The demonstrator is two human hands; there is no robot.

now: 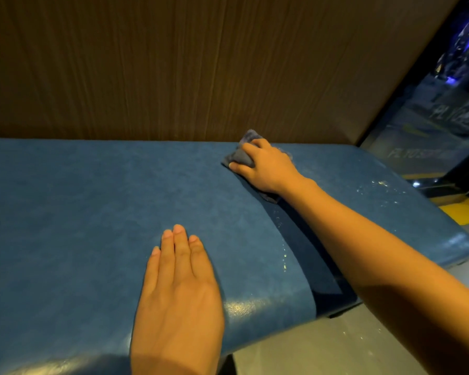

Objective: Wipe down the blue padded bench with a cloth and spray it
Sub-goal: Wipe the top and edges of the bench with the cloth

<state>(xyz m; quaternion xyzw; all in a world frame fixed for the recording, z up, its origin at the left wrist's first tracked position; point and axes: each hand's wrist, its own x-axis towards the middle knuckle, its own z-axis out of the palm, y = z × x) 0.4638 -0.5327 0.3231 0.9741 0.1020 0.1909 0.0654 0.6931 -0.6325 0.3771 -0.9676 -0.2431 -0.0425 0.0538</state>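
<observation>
The blue padded bench (73,201) fills the lower half of the view, split by a dark seam into a wide left pad and a right pad (363,180). My right hand (266,166) reaches far back near the wall and grips a crumpled blue-grey cloth (241,154) pressed onto the bench at the seam. My left hand (178,288) lies flat on the left pad near its front edge, fingers straight and together. Small wet droplets glisten along the seam and on the right pad. No spray bottle is in view.
A brown wood-grain wall (173,66) rises directly behind the bench. A dark glass panel (439,115) with reflections stands at the right. Grey floor (336,345) and a yellow strip (458,212) lie beyond the bench's right end.
</observation>
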